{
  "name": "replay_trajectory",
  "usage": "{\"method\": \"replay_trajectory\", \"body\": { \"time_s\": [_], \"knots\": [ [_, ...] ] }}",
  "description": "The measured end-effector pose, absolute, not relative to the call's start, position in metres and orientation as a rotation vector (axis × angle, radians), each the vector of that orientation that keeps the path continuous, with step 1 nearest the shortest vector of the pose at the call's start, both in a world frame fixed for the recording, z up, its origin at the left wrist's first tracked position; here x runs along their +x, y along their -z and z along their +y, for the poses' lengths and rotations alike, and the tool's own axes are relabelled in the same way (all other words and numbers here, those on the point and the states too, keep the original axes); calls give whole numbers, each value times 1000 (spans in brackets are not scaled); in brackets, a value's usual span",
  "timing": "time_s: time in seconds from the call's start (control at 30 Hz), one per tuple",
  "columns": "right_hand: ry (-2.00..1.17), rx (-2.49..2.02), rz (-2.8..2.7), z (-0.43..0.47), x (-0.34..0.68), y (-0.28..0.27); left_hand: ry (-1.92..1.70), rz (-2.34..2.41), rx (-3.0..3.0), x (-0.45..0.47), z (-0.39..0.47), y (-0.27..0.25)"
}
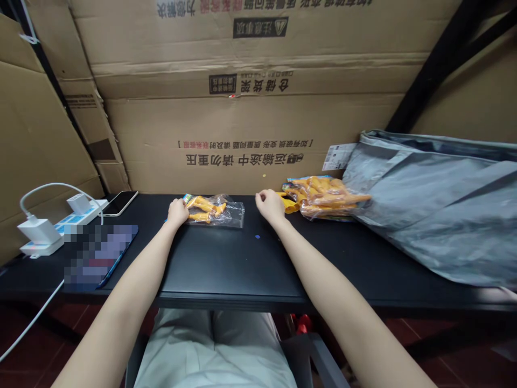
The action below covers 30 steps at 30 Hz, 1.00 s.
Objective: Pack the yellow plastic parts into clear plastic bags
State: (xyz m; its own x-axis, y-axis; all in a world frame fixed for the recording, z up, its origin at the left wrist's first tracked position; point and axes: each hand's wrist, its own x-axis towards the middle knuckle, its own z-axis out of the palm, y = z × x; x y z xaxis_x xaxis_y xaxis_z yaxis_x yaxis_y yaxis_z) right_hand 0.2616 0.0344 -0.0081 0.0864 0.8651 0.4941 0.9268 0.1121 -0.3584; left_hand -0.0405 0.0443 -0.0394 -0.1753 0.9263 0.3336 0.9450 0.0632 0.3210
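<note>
On the black tabletop lies a clear plastic bag with several yellow-orange plastic pieces inside. My left hand is closed on the bag's left end, beside a small colourful label. To the right, my right hand has its fingers curled together in a pinch near the back of the table. Whatever it may hold is hidden. Just behind its wrist shows a loose yellow-orange piece, and I cannot tell if the hand touches it. A fuller bag of yellow-orange pieces lies farther right.
A large grey bag leans over the table's right side. At left are a power strip with white chargers, a phone and a blurred flat device. Printed cardboard walls the back. A small blue dot marks the tabletop.
</note>
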Motion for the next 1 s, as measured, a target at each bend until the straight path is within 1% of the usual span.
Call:
{"method": "replay_trajectory", "body": {
  "time_s": [0.1, 0.23, 0.37, 0.47, 0.57, 0.73, 1.0],
  "knots": [
    [270, -1874, -1710, 39, 285, 11, 765, -2223, -1979, -46, 44, 39],
    [280, -2117, -1661, 43, 302, 23, 816, -2079, -2080, -44, 44, 38],
    [291, -2193, -1664, 47, 304, 30, 862, -1894, -2366, -37, 47, 38],
    [319, -2256, -1648, 50, 303, 31, 809, -1881, -2554, -36, 50, 42],
    [348, -2326, -1665, 52, 304, 31, 705, -1940, -2622, -37, 53, 45],
    [363, -2351, -1686, 52, 303, 30, 586, -1978, -2624, -39, 57, 47],
    [266, -2280, -1737, 40, 286, 19, 645, -1986, -2621, -41, 63, 54]
  ]
}}
